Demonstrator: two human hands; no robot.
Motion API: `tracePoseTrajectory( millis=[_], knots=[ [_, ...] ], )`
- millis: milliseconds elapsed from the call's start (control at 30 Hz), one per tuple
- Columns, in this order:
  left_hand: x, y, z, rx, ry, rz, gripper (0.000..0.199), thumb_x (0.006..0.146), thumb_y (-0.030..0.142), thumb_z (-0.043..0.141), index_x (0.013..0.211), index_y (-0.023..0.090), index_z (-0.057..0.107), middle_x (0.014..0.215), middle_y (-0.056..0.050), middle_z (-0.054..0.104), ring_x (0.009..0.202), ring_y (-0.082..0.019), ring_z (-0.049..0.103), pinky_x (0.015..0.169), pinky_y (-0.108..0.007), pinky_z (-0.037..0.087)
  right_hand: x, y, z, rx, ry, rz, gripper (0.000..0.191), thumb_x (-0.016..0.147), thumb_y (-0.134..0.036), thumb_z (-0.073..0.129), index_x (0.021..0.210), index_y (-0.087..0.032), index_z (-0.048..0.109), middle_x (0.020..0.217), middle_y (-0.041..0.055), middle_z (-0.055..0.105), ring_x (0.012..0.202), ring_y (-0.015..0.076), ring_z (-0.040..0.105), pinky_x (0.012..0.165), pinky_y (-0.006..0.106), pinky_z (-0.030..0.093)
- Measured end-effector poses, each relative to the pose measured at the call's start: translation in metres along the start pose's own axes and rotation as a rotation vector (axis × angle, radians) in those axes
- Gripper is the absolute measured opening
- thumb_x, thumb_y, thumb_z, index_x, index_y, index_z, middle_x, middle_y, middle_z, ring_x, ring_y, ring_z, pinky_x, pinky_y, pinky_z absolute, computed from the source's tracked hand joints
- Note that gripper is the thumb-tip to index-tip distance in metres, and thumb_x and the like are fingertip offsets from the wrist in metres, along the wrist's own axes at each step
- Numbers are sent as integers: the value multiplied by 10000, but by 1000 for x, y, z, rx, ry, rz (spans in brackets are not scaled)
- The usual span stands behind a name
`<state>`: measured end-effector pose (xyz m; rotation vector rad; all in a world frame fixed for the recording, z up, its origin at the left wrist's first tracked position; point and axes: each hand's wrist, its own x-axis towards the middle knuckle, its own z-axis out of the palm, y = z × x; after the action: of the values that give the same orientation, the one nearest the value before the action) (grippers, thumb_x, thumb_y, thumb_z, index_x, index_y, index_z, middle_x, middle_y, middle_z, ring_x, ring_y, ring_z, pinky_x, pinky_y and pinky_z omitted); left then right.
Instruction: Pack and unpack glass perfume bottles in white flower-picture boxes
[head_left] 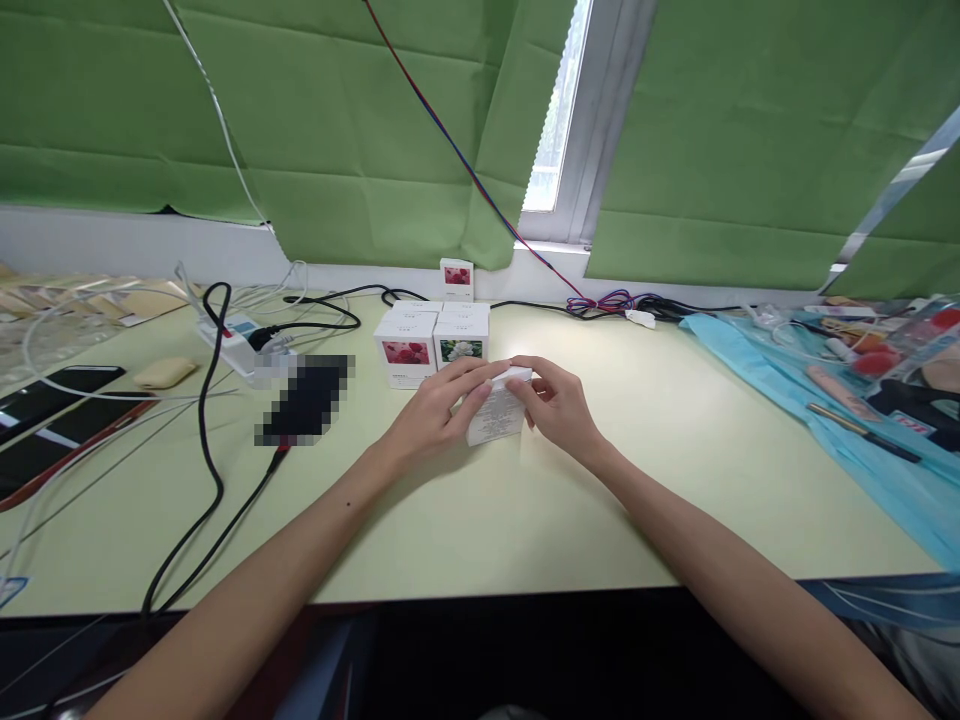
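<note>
Both hands are on a small white box (pixel 496 412) with fine print on its near face, standing on the table. My left hand (pixel 446 405) wraps over its left side and top edge, fingers reaching to the far side. At the right top corner, my right hand (pixel 553 400) grips with thumb on the top and fingers curled. The box's far side is hidden. Just behind stand similar white boxes: one with a red-flower picture (pixel 409 355) and one with a white-flower picture (pixel 462 345), with more behind them.
Another red-flower box (pixel 457 280) stands by the wall. Left lie a phone (pixel 307 400) on a black cable, a power strip (pixel 236 345), a tan case (pixel 165 373) and tablets (pixel 60 440). Right, a blue sheet (pixel 795 400) bears a brush (pixel 862 432) and clutter. A cable bundle (pixel 660 308) runs behind.
</note>
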<state>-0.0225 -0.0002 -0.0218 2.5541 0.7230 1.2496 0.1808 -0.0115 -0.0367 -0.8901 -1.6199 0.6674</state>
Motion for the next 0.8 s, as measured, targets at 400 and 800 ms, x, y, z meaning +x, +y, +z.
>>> tracePoseTrajectory(
  millis=[400,800],
  knots=[
    [-1,-1,2,24,52,15,358,1053,247,474,1365,264,648,1281,-82,685,1149,-195,653,965,-318,526,0,3,0,-37,10,-27,305,935,-479,642,1066,-214,717,915,38,697,566,90,506,455,241,440],
    [-1,-5,6,51,124,40,340,1026,200,531,1330,246,676,1179,-69,719,1044,-171,678,891,-288,538,0,3,-2,-78,26,-50,312,954,-459,623,1118,-221,741,955,53,723,569,101,520,483,266,473]
  ],
)
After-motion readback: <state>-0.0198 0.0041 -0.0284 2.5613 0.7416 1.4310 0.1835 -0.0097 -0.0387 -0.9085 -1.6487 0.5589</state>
